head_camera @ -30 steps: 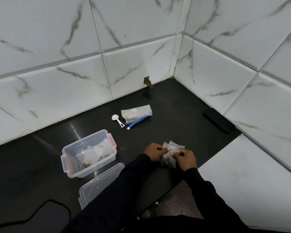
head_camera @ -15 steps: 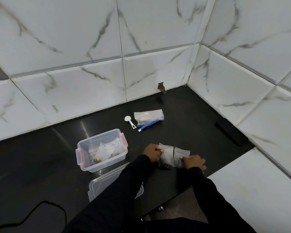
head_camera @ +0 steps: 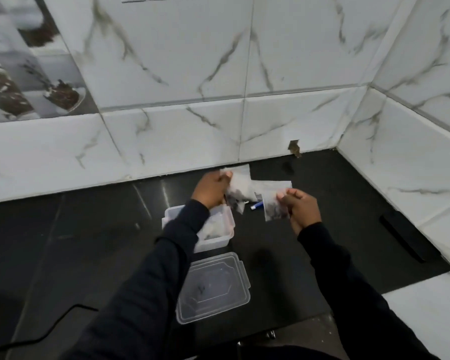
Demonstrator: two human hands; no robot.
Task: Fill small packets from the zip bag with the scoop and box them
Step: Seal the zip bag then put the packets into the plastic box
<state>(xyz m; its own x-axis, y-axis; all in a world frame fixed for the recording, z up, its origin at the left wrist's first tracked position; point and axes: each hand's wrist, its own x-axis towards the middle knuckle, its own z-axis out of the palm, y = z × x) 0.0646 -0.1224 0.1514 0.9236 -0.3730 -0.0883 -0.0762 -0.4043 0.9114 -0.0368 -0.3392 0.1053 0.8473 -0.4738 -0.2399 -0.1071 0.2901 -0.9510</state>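
Note:
My left hand [head_camera: 210, 189] holds up a small clear packet [head_camera: 240, 189] with dark contents, above the far edge of the open clear box [head_camera: 220, 241]. My right hand [head_camera: 299, 203] grips a second small packet [head_camera: 274, 210] to the right of the box. Packets lie inside the box, partly hidden by my left sleeve. The zip bag [head_camera: 272, 185] shows between the two packets, mostly covered, with its blue strip [head_camera: 257, 206] peeking out. The scoop is hidden.
The box's clear lid [head_camera: 213, 287] lies flat on the black counter [head_camera: 89, 242] in front of the box. A black flat object [head_camera: 405, 236] rests against the right wall. A black cable [head_camera: 44, 331] runs across the near left. Marble tile walls close the back and right.
The hands have pulled apart, each with one packet, and risen away from the counter's front. My left hand moved over the box. The camera swung closer and to the left.

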